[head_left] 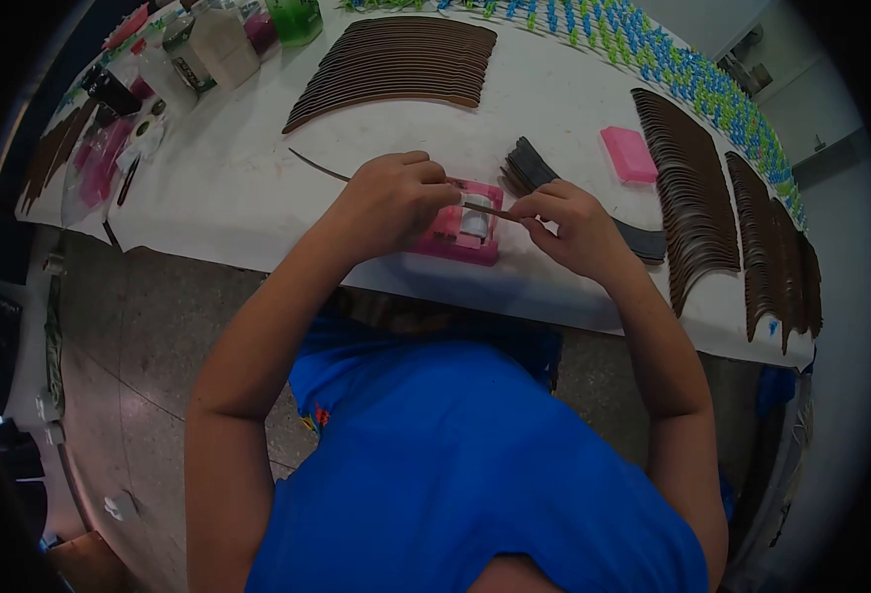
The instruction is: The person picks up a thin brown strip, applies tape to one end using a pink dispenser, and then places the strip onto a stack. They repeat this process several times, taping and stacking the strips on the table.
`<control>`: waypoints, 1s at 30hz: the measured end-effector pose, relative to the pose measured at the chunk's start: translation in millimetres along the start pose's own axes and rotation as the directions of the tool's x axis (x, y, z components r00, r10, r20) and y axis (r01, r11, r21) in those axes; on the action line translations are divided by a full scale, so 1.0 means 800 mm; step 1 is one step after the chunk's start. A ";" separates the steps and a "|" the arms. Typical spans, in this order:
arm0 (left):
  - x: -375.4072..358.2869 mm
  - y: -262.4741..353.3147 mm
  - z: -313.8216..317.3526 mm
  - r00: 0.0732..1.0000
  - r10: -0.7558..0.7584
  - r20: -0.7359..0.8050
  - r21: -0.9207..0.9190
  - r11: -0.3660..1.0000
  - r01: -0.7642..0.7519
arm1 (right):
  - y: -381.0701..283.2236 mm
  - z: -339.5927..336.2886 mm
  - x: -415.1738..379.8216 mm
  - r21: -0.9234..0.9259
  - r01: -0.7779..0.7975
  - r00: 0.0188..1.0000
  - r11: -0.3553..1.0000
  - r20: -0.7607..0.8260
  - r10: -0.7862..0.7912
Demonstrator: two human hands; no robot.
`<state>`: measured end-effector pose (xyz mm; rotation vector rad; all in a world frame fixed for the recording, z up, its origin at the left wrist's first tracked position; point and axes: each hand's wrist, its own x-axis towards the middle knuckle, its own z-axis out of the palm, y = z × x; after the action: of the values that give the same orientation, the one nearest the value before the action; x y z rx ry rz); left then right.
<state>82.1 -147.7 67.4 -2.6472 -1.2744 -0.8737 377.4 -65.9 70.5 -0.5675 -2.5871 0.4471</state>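
A thin, slightly curved brown strip (pixel 490 210) is held between my two hands above the table. My left hand (pixel 396 203) pinches it along its length, and its far end sticks out to the upper left. The fingertips of my right hand (pixel 564 222) are closed on its other end. Just under the strip sits a pink plastic holder (pixel 480 254) with a white, roll-like piece (pixel 475 222) in it, partly covered by my left hand. A stack of dark grey strips (pixel 531 161) lies beneath and behind my right hand, showing again at its right.
Rows of brown strips (pixel 396 64) lie at the back, with more brown strips (pixel 688 188) at the right. A pink block (pixel 628 155) is nearby. Bottles (pixel 223 44) and a plastic bag (pixel 99 163) stand at the left. Blue and green pieces (pixel 653 49) line the far edge.
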 end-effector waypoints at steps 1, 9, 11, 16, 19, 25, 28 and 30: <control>0.001 0.001 0.000 1.000 0.001 -0.004 -0.008 1.000 -0.002 | 0.003 -0.007 -0.006 -0.018 0.005 1.000 1.000 0.003 -0.005; 0.005 0.003 0.015 1.000 0.015 -0.008 -0.030 0.999 -0.015 | 0.042 -0.086 -0.110 -0.078 -0.220 0.975 0.972 0.019 0.223; 0.008 0.003 0.018 1.000 0.029 0.007 -0.030 0.999 -0.029 | 0.053 -0.102 -0.134 -0.120 -0.246 0.969 0.962 -0.018 0.245; 0.018 0.009 0.018 0.999 0.035 0.035 -0.039 0.999 -0.034 | 0.049 -0.122 -0.152 -0.159 -0.321 0.947 0.934 -0.050 0.317; 0.025 0.012 0.021 0.999 0.038 0.025 -0.032 0.999 -0.038 | 0.048 -0.138 -0.149 -0.206 -0.297 0.955 0.932 -0.078 0.287; 0.039 0.017 0.044 0.997 0.025 -0.074 -0.124 0.992 -0.034 | 0.034 -0.199 -0.119 -0.343 -0.248 0.963 0.906 -0.186 0.193; 0.047 0.025 0.048 0.995 -0.034 -0.089 -0.201 0.979 0.016 | 0.024 -0.229 -0.096 -0.368 -0.226 0.958 0.902 -0.253 0.136; 0.052 0.031 0.054 0.994 -0.076 -0.079 -0.236 0.970 0.055 | 0.017 -0.242 -0.080 -0.377 -0.202 0.955 0.904 -0.280 0.097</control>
<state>141.0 -122.0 57.7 -2.7151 -1.3201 -1.2057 528.6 -42.6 206.3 -0.9068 -2.3973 -0.1192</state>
